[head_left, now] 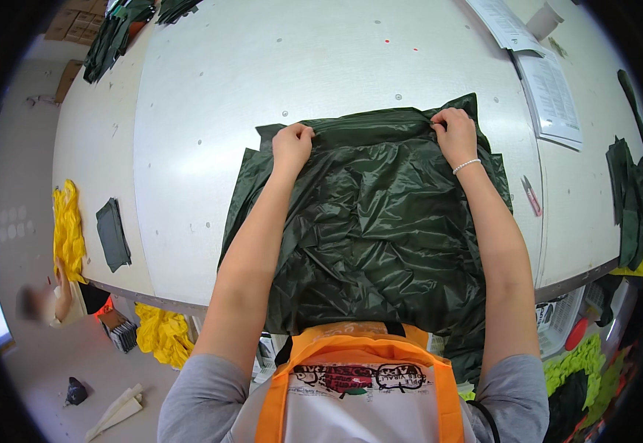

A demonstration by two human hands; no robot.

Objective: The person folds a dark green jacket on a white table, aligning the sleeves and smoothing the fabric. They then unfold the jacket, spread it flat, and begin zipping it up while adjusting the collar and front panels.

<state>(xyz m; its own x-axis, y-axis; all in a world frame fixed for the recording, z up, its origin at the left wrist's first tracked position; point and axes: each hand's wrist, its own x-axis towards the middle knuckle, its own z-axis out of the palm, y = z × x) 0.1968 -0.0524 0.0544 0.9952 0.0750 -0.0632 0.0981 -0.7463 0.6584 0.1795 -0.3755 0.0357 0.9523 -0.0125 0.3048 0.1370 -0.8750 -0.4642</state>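
- Dark green shiny garment (373, 221) lies spread flat on the white surface (211, 111), near edge hanging off the front toward the person's orange apron (351, 347)
- far edge folded over into a thick, wrinkled band running between the two hands
- left hand (292, 145) on that fold at its left end, fingers (301, 131) curled shut, pinching the fabric
- right hand (455, 135) on the fold at its right end, fingers (443, 118) curled under, pinching the fabric; beaded bracelet (466, 165) on the wrist
- both forearms stretch straight out across the cloth, well apart
- small red-and-grey cutter (531, 196) on the surface just right of the garment
- printed paper sheets (550, 96) further back right, white roll (544, 21) behind them
- folded dark green square (112, 234) near the left edge, beside a yellow fabric pile (67, 229)
- more dark green pieces stacked at the right edge (631, 199) and far left corner (111, 40)
- yellow cloth (163, 334) and boxes below the surface front; another person (48, 303) low at left on the floor
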